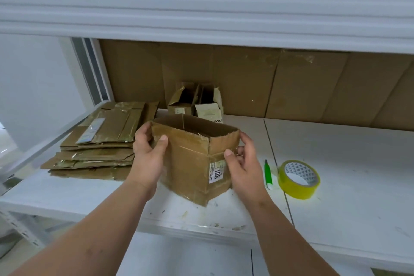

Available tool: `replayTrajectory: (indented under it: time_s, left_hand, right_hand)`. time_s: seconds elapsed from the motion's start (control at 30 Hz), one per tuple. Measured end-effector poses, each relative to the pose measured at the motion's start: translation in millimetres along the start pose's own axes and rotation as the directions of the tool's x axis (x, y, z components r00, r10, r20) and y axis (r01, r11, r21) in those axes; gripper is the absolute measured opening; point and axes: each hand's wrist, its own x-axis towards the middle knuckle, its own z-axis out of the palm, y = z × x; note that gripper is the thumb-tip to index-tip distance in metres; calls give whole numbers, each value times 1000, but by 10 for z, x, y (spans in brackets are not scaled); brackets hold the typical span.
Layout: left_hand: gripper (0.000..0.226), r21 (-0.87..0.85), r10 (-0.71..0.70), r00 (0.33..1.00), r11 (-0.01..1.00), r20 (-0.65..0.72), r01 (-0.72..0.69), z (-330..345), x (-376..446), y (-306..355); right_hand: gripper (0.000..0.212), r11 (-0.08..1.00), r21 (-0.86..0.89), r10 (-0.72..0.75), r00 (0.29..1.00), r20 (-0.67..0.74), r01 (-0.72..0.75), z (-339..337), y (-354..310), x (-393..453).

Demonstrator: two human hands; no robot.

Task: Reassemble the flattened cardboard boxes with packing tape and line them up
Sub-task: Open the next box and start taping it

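While most of the job looks unfinished, one worn brown cardboard box with a white printed label (195, 159) is already opened into shape and stands near the front of the white shelf board (347, 163), its top open. The person's left hand (149, 152) grasps the box's left end, thumb laid on the near face and fingers wrapped behind the corner. The right hand (243, 163) grasps the right end in the same way, thumb on the near face beside the label. Whether the bottom flaps are taped cannot be told; the underside is hidden.

At ten o'clock from the held box, just beside the left hand, lies a stack of flattened brown cardboard boxes with shiny old tape (100, 141), which seems to be the work left. At twelve o'clock, against the cardboard backing, stand two small open-topped brown boxes (196, 102), touching side by side; these appear to be finished ones and the start of the line. At three o'clock, well clear of the right hand, a roll of yellow packing tape (299, 179) lies flat, with a green-handled cutter (267, 173) just beside it on its left. Judged so, roughly two boxes are done, a third is in hand, and several remain.
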Motion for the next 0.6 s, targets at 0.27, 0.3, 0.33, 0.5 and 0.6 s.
replayTrajectory:
  time_s: [0.27,0.3,0.33,0.5,0.6]
  left_hand:
    - [29,37,23,997,999,77,-26,40,58,124]
    - [24,34,17,998,999,60,-19,26,81,130]
    - [23,40,9,998,999,56,-12,15,101,141]
    - [24,122,31,993,991,115,-45,81,83,205]
    - [35,186,23,990,981,137,-48,94,57,196]
  right_hand:
    - [57,997,-82,-6,996,-90,-1,24,75,62]
    - [53,994,-111,-31,993,-111,18,14,61,80]
    - [48,988,-150,-59,991,-121,41,6,51,98]
    - [37,973,-210,-118,989,-89,97,-3,34,114]
    - [36,996,-79,-44,997,-69,38,-42,63,128]
